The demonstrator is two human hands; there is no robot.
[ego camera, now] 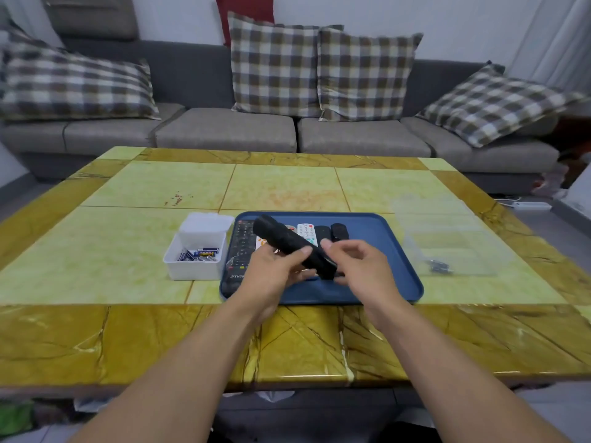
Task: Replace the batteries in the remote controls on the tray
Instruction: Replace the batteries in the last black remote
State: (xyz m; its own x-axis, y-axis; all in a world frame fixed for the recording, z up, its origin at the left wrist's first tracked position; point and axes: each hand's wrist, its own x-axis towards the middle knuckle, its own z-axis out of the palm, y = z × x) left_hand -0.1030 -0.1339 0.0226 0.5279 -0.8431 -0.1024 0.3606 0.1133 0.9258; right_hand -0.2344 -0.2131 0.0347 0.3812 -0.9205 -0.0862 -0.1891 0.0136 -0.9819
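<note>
A black remote point(284, 239) is lifted above the blue tray point(383, 238), back side up and slanting away to the left. My left hand point(275, 273) grips it from below around its middle. My right hand point(358, 266) pinches its near end with thumb and fingers. On the tray lie a long black remote point(241, 247) at the left, a white remote point(307, 233), and two small black remotes point(339, 232) behind my hands. Another light remote is mostly hidden under the held one.
A white box point(195, 266) with several batteries stands left of the tray, a clear lid leaning in it. A clear plastic bag point(447, 251) with a few dark batteries lies to the right. A grey sofa with checked cushions stands beyond the yellow tiled table point(160, 193).
</note>
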